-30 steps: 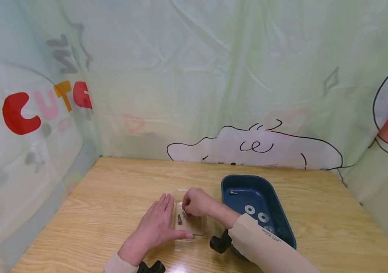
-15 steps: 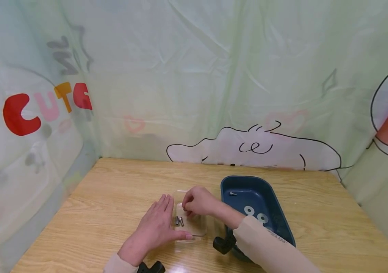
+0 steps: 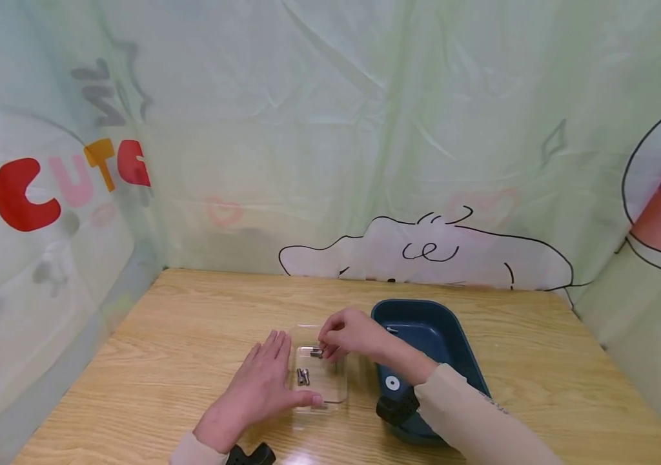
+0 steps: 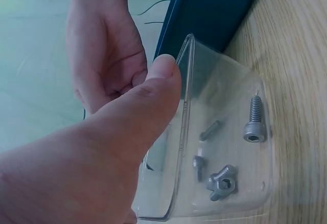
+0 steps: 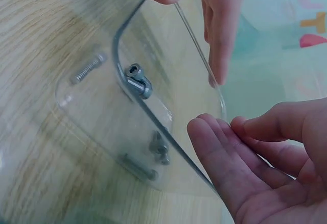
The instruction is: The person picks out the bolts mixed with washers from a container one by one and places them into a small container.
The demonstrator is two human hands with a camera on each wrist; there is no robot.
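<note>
My left hand lies along the left side of a clear plastic box, fingers straight, thumb spread over its near end. In the left wrist view the thumb touches the box's rim. Inside the box are several socket head screws, one pair toward the near left and others toward the far end. My right hand hovers over the far right part of the box, fingers loosely bent. The right wrist view shows nothing between its thumb and fingertips.
A dark blue bin stands right of the box, partly under the right forearm. In it a washer and a small screw show. Printed curtains enclose the wooden table at the back and sides.
A screw that stood between the right fingertips now lies in the far part of the box. The right hand has lifted slightly and moved right, its fingers loosening. The left hand stays put.
</note>
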